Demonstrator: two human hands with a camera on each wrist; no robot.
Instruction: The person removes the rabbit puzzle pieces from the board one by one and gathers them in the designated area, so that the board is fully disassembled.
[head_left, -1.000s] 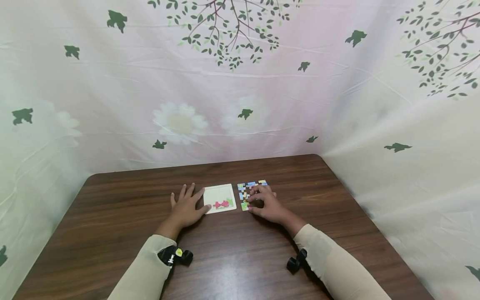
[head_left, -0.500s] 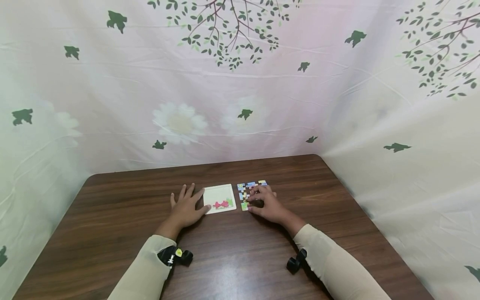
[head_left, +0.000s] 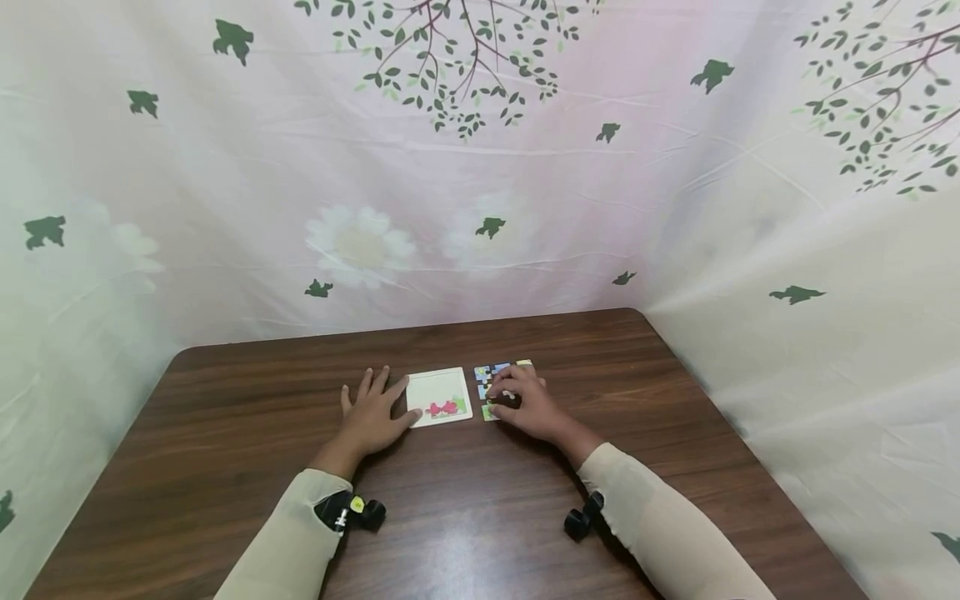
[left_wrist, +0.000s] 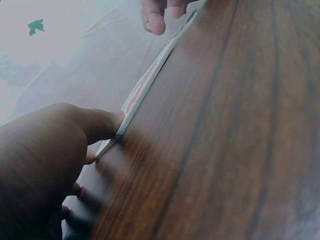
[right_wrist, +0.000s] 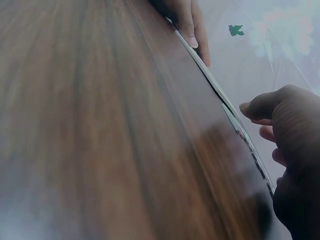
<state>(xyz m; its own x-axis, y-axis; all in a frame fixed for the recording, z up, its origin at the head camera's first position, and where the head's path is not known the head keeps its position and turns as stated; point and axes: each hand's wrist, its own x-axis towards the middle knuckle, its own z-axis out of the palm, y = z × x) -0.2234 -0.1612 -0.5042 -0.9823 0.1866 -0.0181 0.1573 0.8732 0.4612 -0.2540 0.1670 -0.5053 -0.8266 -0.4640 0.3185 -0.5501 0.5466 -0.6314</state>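
A white puzzle board point(head_left: 435, 386) lies flat on the table, with a pink and green picture left in its lower right part. My left hand point(head_left: 372, 421) rests at its left side, fingers spread, thumb and index finger touching the edge; the left wrist view has the thumb point(left_wrist: 102, 124) on the board's rim. Right of the board lie several colourful jigsaw pieces point(head_left: 482, 375) in rows. Over them arches my right hand point(head_left: 534, 410), fingers bent loosely and hiding part of them. In the right wrist view its thumb point(right_wrist: 260, 106) stands just above the pieces, pinching nothing visible.
The brown wooden table point(head_left: 465, 500) extends around the puzzle. A printed cloth point(head_left: 420, 192) with leaves, birds and flowers hangs behind its far edge and along the sides. Small black cameras point(head_left: 372, 515) are strapped to both wrists.
My right hand has shifted slightly left over the jigsaw pieces, covering more of the upper row. The left hand and the board have stayed in place.
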